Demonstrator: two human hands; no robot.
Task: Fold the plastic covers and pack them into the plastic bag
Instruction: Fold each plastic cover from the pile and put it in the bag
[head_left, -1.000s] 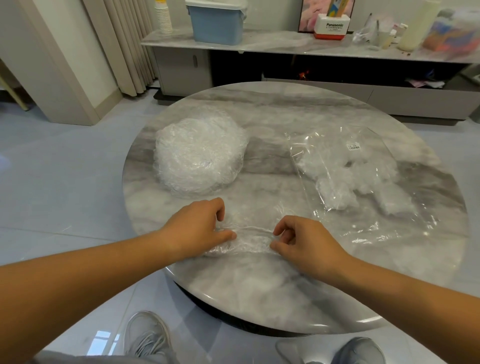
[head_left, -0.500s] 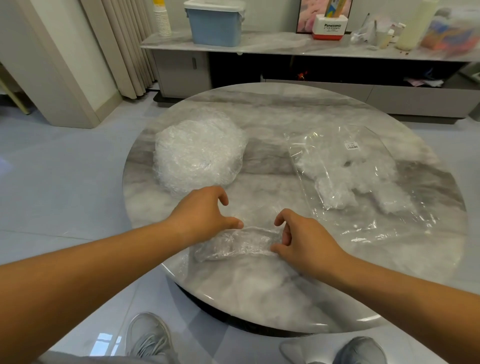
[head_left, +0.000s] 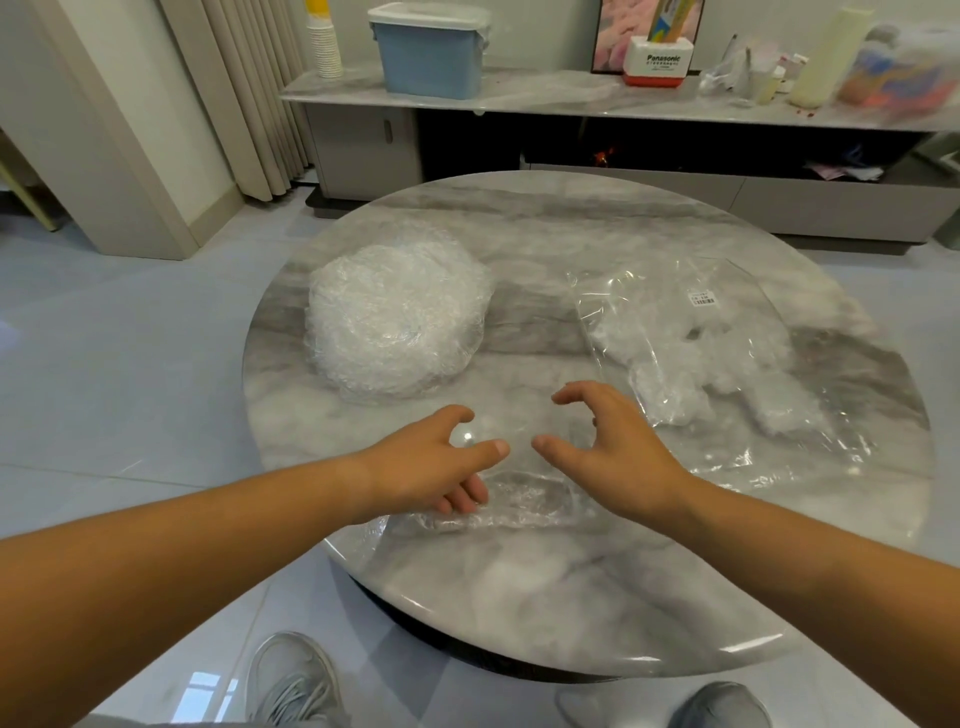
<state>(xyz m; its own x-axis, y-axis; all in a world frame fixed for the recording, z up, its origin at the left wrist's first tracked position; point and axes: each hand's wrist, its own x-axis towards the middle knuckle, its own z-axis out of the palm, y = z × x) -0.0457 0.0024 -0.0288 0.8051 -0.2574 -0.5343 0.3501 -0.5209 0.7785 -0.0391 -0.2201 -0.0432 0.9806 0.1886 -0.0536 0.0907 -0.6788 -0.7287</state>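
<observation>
A half-folded plastic cover (head_left: 524, 501) lies as a crumpled strip near the front edge of the round marble table (head_left: 571, 597), between my view's two bare hands. The left hand (head_left: 436, 462) has its thumb out and fingers loosely apart, the lower fingertips (head_left: 462, 501) just touching the strip's left end. The right hand (head_left: 618, 457) hovers with curved fingers spread, gripping nothing.

As I read it, the risk is plain: with no pinch on it, the springy film may unfold again, and on polished stone so near the rim a careless nudge could send it to the floor. The plastic bag (head_left: 727, 364), at right and already holding several folded covers, is clear and limp; I cannot tell where its mouth lies, so packing may fumble. The stack of unfolded covers (head_left: 395, 322) waits at left, well apart.

Beyond the table are pale floor tiles (head_left: 130, 364), pleated curtains (head_left: 249, 93) and a low sideboard (head_left: 519, 93) bearing a blue box (head_left: 431, 52) and paper cups (head_left: 323, 39).
</observation>
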